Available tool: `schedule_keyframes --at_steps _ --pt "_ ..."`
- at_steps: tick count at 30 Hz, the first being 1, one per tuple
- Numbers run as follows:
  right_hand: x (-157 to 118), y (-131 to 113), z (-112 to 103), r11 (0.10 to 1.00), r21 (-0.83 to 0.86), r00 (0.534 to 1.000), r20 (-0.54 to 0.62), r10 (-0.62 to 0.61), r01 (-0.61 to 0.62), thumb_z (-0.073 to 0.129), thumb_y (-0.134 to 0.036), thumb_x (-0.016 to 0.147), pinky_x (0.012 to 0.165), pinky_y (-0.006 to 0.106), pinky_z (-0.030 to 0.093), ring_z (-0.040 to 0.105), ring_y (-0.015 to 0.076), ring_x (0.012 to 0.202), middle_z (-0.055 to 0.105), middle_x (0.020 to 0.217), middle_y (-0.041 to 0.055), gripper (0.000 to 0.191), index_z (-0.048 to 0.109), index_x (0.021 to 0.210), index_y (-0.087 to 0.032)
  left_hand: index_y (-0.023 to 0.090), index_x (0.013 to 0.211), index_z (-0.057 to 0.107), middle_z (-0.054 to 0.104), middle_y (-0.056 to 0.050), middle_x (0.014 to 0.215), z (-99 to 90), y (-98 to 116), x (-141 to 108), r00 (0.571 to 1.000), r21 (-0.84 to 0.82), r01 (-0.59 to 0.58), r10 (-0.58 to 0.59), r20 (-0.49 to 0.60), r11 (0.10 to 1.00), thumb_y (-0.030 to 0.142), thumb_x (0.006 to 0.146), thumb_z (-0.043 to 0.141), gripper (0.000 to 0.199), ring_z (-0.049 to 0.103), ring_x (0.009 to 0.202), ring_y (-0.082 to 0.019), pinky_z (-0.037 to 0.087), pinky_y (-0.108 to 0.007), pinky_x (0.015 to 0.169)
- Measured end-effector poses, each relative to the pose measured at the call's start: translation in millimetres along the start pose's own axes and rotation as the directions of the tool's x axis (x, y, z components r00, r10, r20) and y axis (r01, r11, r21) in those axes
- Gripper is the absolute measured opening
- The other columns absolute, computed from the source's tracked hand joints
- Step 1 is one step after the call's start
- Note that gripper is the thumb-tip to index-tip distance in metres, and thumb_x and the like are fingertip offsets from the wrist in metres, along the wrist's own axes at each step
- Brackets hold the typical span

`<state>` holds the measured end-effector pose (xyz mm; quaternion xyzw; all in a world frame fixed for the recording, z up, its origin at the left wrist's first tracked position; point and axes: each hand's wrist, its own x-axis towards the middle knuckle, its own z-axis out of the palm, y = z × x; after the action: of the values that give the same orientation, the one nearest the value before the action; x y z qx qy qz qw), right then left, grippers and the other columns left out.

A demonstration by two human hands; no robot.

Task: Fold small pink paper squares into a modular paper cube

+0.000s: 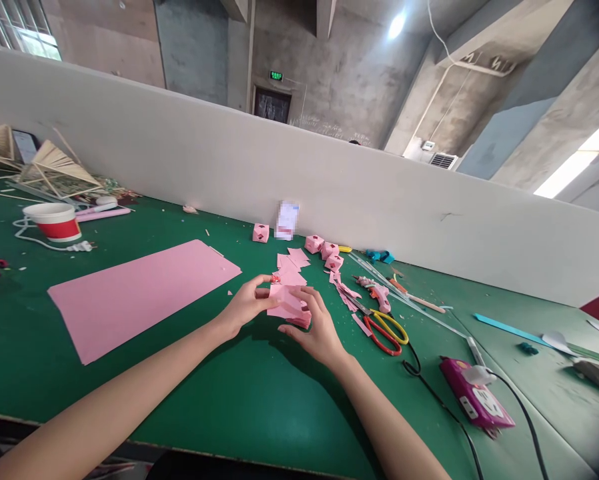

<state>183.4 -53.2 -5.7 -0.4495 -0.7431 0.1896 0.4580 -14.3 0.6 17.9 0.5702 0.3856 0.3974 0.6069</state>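
In the middle of the head view, a small square of pink paper [284,303] is held between my two hands. My left hand [247,308] pinches its left edge between thumb and fingers. The fingers of my right hand [319,330] curve over its right side, with the thumb lower down near a stack of small pink papers [299,321]. Beyond my hands lie loose pink paper pieces [292,261]. Folded pink paper boxes with dark diamond marks, such as one box [261,233], stand farther back near the partition.
A large pink sheet [144,297] lies left on the green table [204,413]. On the right are scissors [387,330], a glue gun [377,293], pink paper strips [347,293] and a purple power strip [477,397] with cables. A paper cup [54,222] stands far left; a white partition [179,147] runs behind.
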Motion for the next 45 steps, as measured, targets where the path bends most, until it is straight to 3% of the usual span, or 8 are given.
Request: schedule_keyframes --at_steps 3,6,10,13,15,20,26,45 --pt "1 4 3 0.998 -0.069 0.998 -0.061 -0.011 0.006 0.076 -0.03 0.083 0.103 0.044 0.051 0.056 0.0278 0.127 0.056 0.135 0.0101 0.026 0.071 0.108 -0.027 0.018 0.128 0.052 0.077 -0.008 0.104 3.4 0 -2 0.999 0.008 -0.009 0.008 0.039 1.0 0.038 0.074 0.081 0.065 0.072 0.089 -0.023 0.053 -0.033 0.082" --pt "3 5 4 0.999 -0.036 0.993 -0.116 0.022 -0.027 0.074 -0.033 0.084 0.101 0.042 0.051 0.06 0.0272 0.121 0.059 0.131 0.0107 0.01 0.074 0.089 -0.024 0.018 0.13 0.051 0.076 -0.007 0.098 5.3 0 -4 0.997 0.057 -0.037 0.033 0.07 0.998 0.049 0.081 0.074 0.063 0.069 0.074 -0.019 0.054 -0.033 0.076" --pt "6 -1 5 0.986 0.092 0.976 -0.157 0.152 -0.139 0.075 -0.039 0.083 0.09 0.039 0.054 0.065 0.0248 0.103 0.069 0.106 0.0082 0.018 0.069 0.082 -0.022 0.016 0.132 0.05 0.075 -0.006 0.086 4.4 -3 -4 0.988 0.103 -0.101 0.087 0.13 0.99 0.065 0.089 0.059 0.065 0.07 0.076 -0.022 0.055 -0.035 0.076" --pt "7 -4 8 0.939 0.238 0.947 -0.144 0.288 -0.249 0.078 -0.045 0.077 0.066 0.031 0.055 0.063 0.0189 0.075 0.067 0.084 0.002 0.029 0.061 0.084 -0.022 0.018 0.139 0.044 0.076 -0.009 0.1 3.3 -6 -4 0.974 0.086 -0.126 0.107 0.198 0.988 0.062 0.084 0.068 0.074 0.073 0.088 -0.025 0.057 -0.037 0.079" --pt "7 -4 10 0.906 0.33 0.93 -0.16 0.332 -0.266 0.08 -0.046 0.073 0.059 0.028 0.054 0.06 0.0161 0.069 0.065 0.084 -0.0001 0.035 0.057 0.085 -0.023 0.02 0.14 0.043 0.076 -0.009 0.107 3.4 -8 -5 0.97 0.083 -0.131 0.111 0.217 0.988 0.054 0.08 0.076 0.076 0.073 0.097 -0.027 0.057 -0.038 0.084" --pt "7 -4 10 0.837 0.476 0.916 -0.142 0.375 -0.269 0.085 -0.048 0.069 0.062 0.029 0.057 0.063 0.0173 0.076 0.067 0.09 0.0008 0.048 0.062 0.105 -0.024 0.019 0.139 0.044 0.077 -0.009 0.102 5.9 -9 -6 0.971 0.092 -0.158 0.138 0.193 0.983 0.047 0.08 0.078 0.074 0.073 0.1 -0.029 0.056 -0.042 0.09" --pt "9 -10 5 0.817 0.476 0.917 -0.054 0.396 -0.325 0.081 -0.056 0.073 0.065 0.03 0.055 0.066 0.0183 0.07 0.072 0.08 0.0048 0.041 0.072 0.085 -0.018 0.018 0.138 0.044 0.078 -0.01 0.1 7.0 -8 -6 0.979 0.108 -0.142 0.124 0.159 0.984 0.049 0.081 0.077 0.072 0.074 0.098 -0.029 0.057 -0.042 0.086" --pt "9 -11 7 0.783 0.54 0.915 -0.055 0.399 -0.309 0.081 -0.058 0.073 0.068 0.032 0.055 0.068 0.0199 0.073 0.073 0.081 0.0058 0.042 0.076 0.084 -0.018 0.017 0.132 0.05 0.08 -0.009 0.097 9.3 -3 -9 0.984 0.1 -0.135 0.121 0.131 0.986 0.049 0.079 0.078 0.068 0.076 0.091 -0.027 0.057 -0.04 0.088"
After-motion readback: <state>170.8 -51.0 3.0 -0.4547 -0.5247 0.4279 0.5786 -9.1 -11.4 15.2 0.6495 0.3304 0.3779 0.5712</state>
